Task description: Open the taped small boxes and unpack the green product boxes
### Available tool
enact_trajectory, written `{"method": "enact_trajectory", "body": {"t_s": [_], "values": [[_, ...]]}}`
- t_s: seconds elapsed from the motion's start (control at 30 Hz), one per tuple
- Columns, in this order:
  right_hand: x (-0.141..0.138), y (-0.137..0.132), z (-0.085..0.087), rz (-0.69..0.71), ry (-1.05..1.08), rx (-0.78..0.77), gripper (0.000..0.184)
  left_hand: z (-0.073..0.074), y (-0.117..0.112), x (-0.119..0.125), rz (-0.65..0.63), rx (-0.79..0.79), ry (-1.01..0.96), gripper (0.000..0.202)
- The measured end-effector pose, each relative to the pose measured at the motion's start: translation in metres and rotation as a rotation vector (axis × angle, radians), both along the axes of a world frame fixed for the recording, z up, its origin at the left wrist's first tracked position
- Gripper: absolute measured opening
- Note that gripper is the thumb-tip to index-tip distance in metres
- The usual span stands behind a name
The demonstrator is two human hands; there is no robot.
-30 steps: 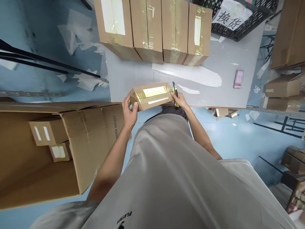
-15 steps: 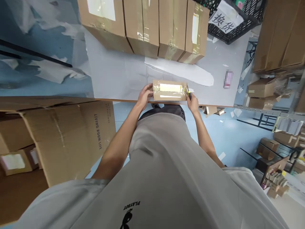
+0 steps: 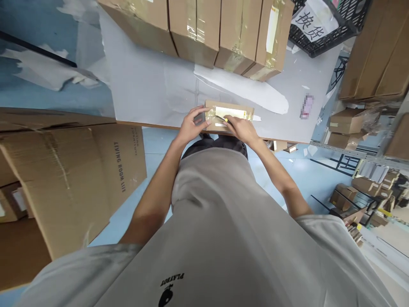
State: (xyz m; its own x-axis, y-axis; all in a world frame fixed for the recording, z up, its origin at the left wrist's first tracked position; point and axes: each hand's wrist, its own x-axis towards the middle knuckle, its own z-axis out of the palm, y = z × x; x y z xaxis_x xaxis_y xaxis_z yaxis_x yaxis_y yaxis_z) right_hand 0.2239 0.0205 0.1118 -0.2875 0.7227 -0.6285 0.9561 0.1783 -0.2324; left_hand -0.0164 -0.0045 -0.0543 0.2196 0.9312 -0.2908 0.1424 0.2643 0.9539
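1. Head view, the work: a small taped carton [image 3: 227,105] lies at the near edge of the table [image 3: 143,85], labelled face up, its white shipping label [image 3: 231,112] partly behind the right hand [image 3: 244,130].
2. Head view, the fingers: the right hand's are closed round a yellow-and-black utility knife [image 3: 225,120], blade pointing left; the left hand [image 3: 191,127] holds the carton's left end, thumb and fingers parted around it. Whether the blade has entered the tape, I cannot tell.
3. Head view, handling: the blade points towards the left fingers — better to set them behind its path, keep the cut shallow along the tape, and brace the carton fully on the tabletop.
4. Head view, surroundings: four larger cartons [image 3: 198,40] stand in a row across the far side, limiting room beyond a white paper strip [image 3: 255,89]. A black plastic crate [image 3: 347,34] sits far right — a pixelated pink item [image 3: 307,106] nearer. A big open carton [image 3: 89,179] stands at left, beside the table.
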Motion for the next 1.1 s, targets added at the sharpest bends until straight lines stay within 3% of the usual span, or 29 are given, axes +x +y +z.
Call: {"method": "enact_trajectory", "body": {"t_s": [0.37,0.6,1.1], "values": [[-0.032,0.035,-0.001,0.258,-0.101,-0.065,0.063,-0.022,-0.004,0.000,0.024,-0.039,-0.132,0.095],[-0.035,0.047,0.004,0.432,-0.190,-0.092,0.070,-0.044,-0.006,0.000,0.030,0.048,-0.109,0.089],[-0.051,0.056,0.010,0.509,-0.192,-0.079,0.082,-0.032,-0.006,0.000,0.093,-0.015,-0.092,0.085]]}}
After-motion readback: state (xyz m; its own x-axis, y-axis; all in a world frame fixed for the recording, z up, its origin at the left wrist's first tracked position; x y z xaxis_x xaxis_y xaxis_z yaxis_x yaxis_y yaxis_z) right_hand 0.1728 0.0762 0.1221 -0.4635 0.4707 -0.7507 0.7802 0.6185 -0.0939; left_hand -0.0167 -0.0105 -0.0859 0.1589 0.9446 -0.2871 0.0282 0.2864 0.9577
